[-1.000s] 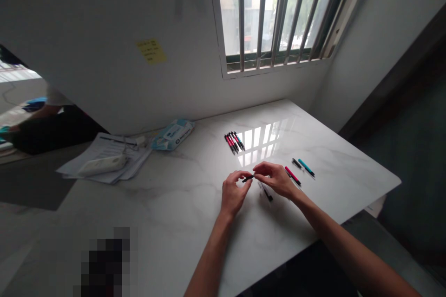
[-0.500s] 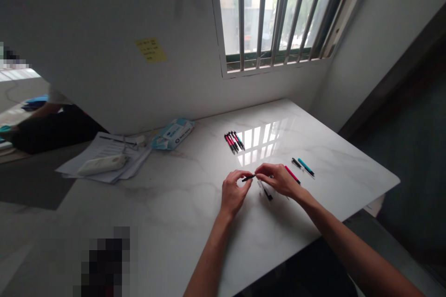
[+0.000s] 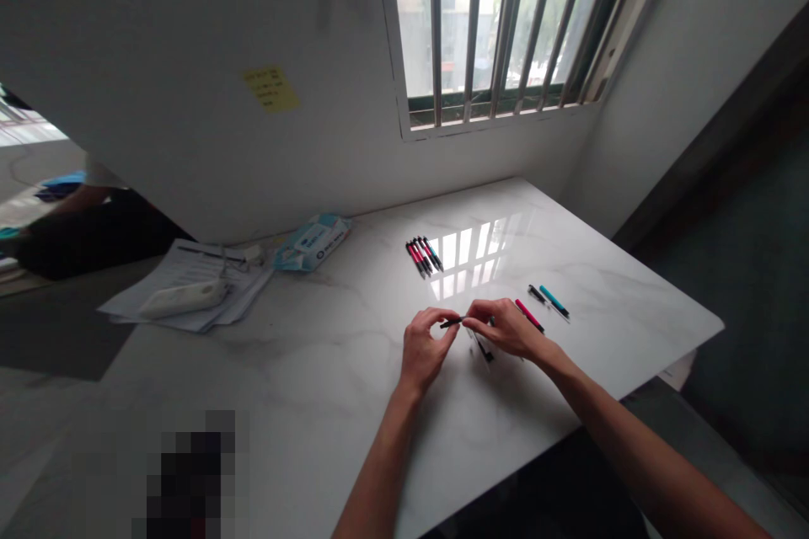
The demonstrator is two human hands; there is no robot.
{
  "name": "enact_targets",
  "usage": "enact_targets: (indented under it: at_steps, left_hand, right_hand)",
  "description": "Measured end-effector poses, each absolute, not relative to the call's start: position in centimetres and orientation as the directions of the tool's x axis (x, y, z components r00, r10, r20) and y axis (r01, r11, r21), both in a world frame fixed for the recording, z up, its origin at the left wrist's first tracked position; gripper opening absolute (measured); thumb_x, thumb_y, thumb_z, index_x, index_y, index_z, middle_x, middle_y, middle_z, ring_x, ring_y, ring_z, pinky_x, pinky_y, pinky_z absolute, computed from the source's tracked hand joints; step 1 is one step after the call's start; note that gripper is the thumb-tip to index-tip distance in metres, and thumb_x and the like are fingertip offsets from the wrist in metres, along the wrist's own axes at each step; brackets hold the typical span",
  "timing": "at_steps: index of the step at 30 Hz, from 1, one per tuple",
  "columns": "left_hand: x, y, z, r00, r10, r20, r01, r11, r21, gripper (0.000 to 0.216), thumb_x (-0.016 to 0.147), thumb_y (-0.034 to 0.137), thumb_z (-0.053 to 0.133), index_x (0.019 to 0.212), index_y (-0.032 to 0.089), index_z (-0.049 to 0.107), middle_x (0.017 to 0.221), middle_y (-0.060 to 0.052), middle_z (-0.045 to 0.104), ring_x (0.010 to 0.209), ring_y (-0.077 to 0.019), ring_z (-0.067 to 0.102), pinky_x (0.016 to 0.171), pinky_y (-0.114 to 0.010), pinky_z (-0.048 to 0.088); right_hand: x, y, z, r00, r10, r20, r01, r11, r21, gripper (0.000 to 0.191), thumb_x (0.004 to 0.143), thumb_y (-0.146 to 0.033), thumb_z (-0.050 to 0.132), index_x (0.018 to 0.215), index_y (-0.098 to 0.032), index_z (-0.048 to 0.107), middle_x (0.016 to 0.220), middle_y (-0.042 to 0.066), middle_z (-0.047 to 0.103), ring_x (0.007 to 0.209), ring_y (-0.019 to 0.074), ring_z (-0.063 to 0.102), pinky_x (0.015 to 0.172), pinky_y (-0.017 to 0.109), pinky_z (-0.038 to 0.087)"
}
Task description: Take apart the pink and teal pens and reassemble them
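My left hand (image 3: 427,347) pinches a short black pen part (image 3: 450,322) between thumb and fingertips. At that part's right end, the closed fingertips of my right hand (image 3: 506,326) grip it too; the tip itself is hidden by the fingers. Below my right hand, loose black and clear pen pieces (image 3: 483,349) lie on the table, partly covered. Just past the right wrist is a pink pen barrel (image 3: 529,316). Farther right, a teal pen barrel (image 3: 553,300) lies beside a black pen piece (image 3: 538,295).
Several red and blue pens (image 3: 424,257) lie in a row at the back of the white marbled table (image 3: 341,404). To the left are a wet-wipes pack (image 3: 314,242) and papers (image 3: 190,265) under a white device (image 3: 183,298). A person's dark-clothed leg (image 3: 107,232) shows at far left.
Both hands stay in almost the same place, pinching the black pen part, which has tilted slightly. The view has shifted a little.
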State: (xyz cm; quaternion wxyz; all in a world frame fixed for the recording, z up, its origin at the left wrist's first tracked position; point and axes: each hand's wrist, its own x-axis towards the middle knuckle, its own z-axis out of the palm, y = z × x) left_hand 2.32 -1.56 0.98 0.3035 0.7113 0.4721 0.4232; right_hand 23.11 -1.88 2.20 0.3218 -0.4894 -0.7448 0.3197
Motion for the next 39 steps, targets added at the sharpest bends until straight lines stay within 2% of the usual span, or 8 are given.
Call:
enact_targets:
  at_steps: [9, 13, 19, 24, 26, 29, 34, 39]
  left_hand:
    - [2.3, -1.5, 0.9, 0.218, 0.925, 0.311, 0.394, -0.375, 0.839, 0.008, 0.086, 0.023, 0.073, 0.091, 0.027, 0.078, 0.095, -0.002, 0.079, 0.092, -0.0220, 0.071, 0.086, -0.036, 0.054]
    - [2.4, -1.5, 1.0, 0.228, 0.927, 0.299, 0.381, -0.367, 0.848, 0.008, 0.086, 0.024, 0.074, 0.092, 0.027, 0.079, 0.096, -0.002, 0.080, 0.093, -0.0220, 0.071, 0.085, -0.036, 0.053]
    - [2.3, -1.5, 0.8, 0.231, 0.944, 0.237, 0.328, -0.305, 0.894, 0.006, 0.087, 0.026, 0.074, 0.092, 0.025, 0.078, 0.095, -0.003, 0.079, 0.092, -0.0212, 0.072, 0.086, -0.035, 0.052]
    - [2.4, -1.0, 0.2, 0.197, 0.976, 0.095, 0.011, -0.099, 0.995, 0.030, 0.078, 0.032, 0.084, 0.103, 0.021, 0.073, 0.095, -0.005, 0.076, 0.090, -0.0200, 0.072, 0.087, -0.033, 0.055]
    - [2.4, -0.9, 0.1, 0.165, 0.986, 0.029, -0.181, 0.001, 0.983, 0.037, 0.076, 0.034, 0.085, 0.107, 0.021, 0.070, 0.095, -0.003, 0.072, 0.089, -0.0176, 0.071, 0.086, -0.031, 0.055]
    - [2.2, -0.8, 0.4, 0.110, 0.992, -0.068, -0.348, 0.103, 0.932, 0.037, 0.079, 0.038, 0.083, 0.108, 0.022, 0.068, 0.099, -0.001, 0.065, 0.091, -0.0161, 0.072, 0.086, -0.029, 0.056]
    - [1.7, -0.8, 0.9, 0.070, 0.987, -0.143, -0.324, 0.158, 0.933, 0.046, 0.078, 0.039, 0.084, 0.119, 0.026, 0.068, 0.099, 0.001, 0.062, 0.083, -0.0110, 0.068, 0.079, -0.025, 0.056]
    - [1.8, -0.6, 0.4, 0.077, 0.986, -0.151, -0.299, 0.167, 0.939, 0.057, 0.069, 0.037, 0.091, 0.119, 0.020, 0.071, 0.094, -0.002, 0.070, 0.079, -0.0132, 0.069, 0.081, -0.029, 0.057]
  right_hand:
    - [23.1, -1.8, 2.3, -0.330, 0.929, 0.168, 0.545, 0.333, -0.769, 0.035, 0.103, -0.048, 0.057, 0.086, -0.021, 0.072, 0.073, 0.001, 0.071, 0.065, 0.0158, 0.062, 0.061, 0.026, 0.043]
    - [23.0, -2.0, 2.5, -0.301, 0.931, 0.205, 0.491, 0.336, -0.804, 0.028, 0.101, -0.048, 0.061, 0.097, -0.022, 0.072, 0.085, 0.002, 0.075, 0.072, 0.0169, 0.066, 0.067, 0.027, 0.047]
    - [22.6, -2.2, 1.9, -0.250, 0.953, 0.169, 0.544, 0.282, -0.790, 0.038, 0.104, -0.047, 0.056, 0.080, -0.020, 0.068, 0.069, 0.000, 0.067, 0.061, 0.0147, 0.056, 0.059, 0.027, 0.038]
    - [21.8, -2.7, 1.3, -0.181, 0.975, 0.131, 0.496, 0.206, -0.843, 0.044, 0.105, -0.049, 0.053, 0.078, -0.018, 0.068, 0.065, -0.001, 0.064, 0.060, 0.0144, 0.057, 0.059, 0.026, 0.040]
    - [21.9, -3.0, 1.6, -0.237, 0.964, 0.125, 0.473, 0.226, -0.851, 0.041, 0.105, -0.048, 0.052, 0.085, -0.018, 0.073, 0.074, 0.002, 0.071, 0.067, 0.0159, 0.063, 0.065, 0.026, 0.046]
    - [23.1, -3.2, 2.7, -0.407, 0.899, 0.163, 0.484, 0.363, -0.796, 0.029, 0.098, -0.042, 0.067, 0.120, -0.024, 0.074, 0.113, 0.007, 0.076, 0.100, 0.0226, 0.068, 0.091, 0.035, 0.054]
    - [26.0, -2.7, 3.4, -0.619, 0.784, 0.058, 0.560, 0.491, -0.668, 0.090, 0.078, -0.027, 0.085, 0.158, -0.037, 0.044, 0.155, 0.006, 0.053, 0.148, 0.0319, 0.039, 0.121, 0.051, 0.039]
    - [27.2, -2.2, 1.6, -0.667, 0.745, -0.025, 0.591, 0.509, -0.626, 0.102, 0.074, -0.018, 0.084, 0.162, -0.040, 0.036, 0.158, 0.005, 0.050, 0.157, 0.0363, 0.026, 0.122, 0.054, 0.039]
